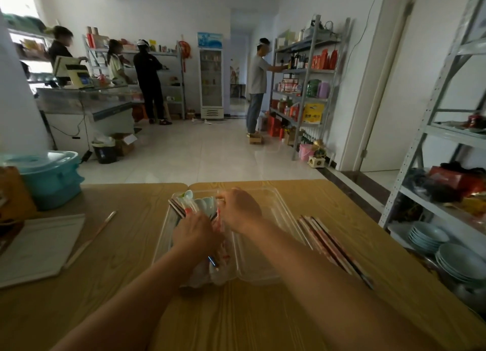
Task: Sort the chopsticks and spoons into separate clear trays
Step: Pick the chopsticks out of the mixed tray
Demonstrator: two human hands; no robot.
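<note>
A: Where are the spoons (202, 203) sitting?
B: Heaped with wrapped chopsticks (176, 208) in the left tray (163, 242). The right tray (278, 200) is waiting beside it.
A: And the hands?
B: The right hand (238, 210) is curling its fingers onto the spoons, probably pinching one to lift it out. The left hand (196, 235) is lying over the pile, likely steadying it; its fingers are hiding, so I can't tell the grip.
A: And that loose bundle (334, 245)?
B: More chopsticks, lying on the table (263, 311).
</note>
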